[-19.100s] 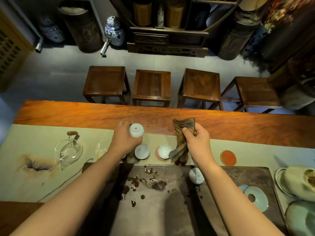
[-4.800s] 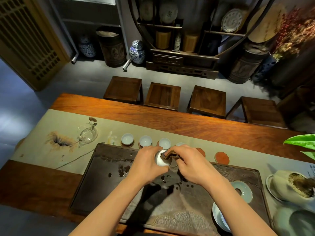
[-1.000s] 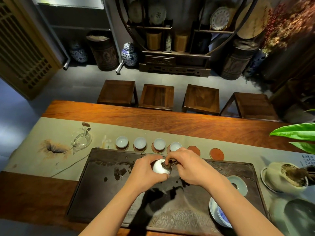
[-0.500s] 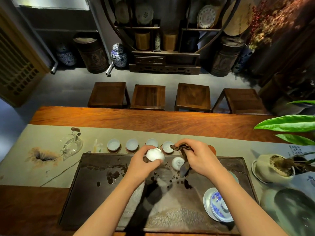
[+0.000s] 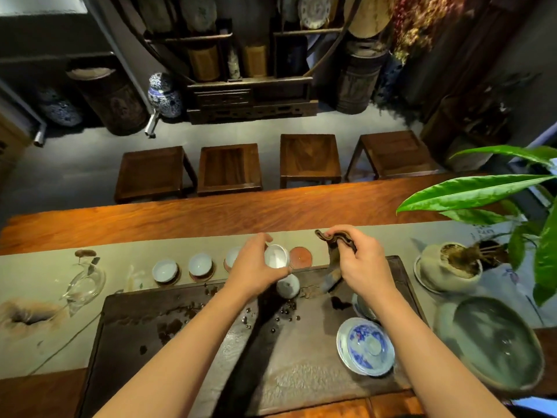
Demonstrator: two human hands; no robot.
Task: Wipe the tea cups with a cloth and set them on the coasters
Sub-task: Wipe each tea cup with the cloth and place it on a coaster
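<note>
My left hand [image 5: 256, 267] curls its fingers and thumb round one white tea cup [image 5: 277, 256], mouth tilted toward me, held above the far edge of the dark tea tray [image 5: 187, 342]. My right hand [image 5: 358, 267] pinches one folded brown cloth [image 5: 333, 260], whose free end hangs down to the tray's far edge. Beyond the tray's far edge, on the runner, three tea cups sit on coasters in a row: the first [image 5: 164, 270], the second [image 5: 200, 265] and a third [image 5: 233, 257] (partly hidden by my left hand). Just right of the held cup lies one bare orange coaster [image 5: 300, 256]; whether another coaster lies behind the cloth, I cannot tell. On the tray, just near of the held cup, stands one more white cup [image 5: 288, 285], upside down. At the tray's right near corner rests one blue-and-white saucer [image 5: 365, 346]. Left of the tray stands one glass pitcher [image 5: 86, 282]; right of it, one potted plant [image 5: 452, 263].
</note>
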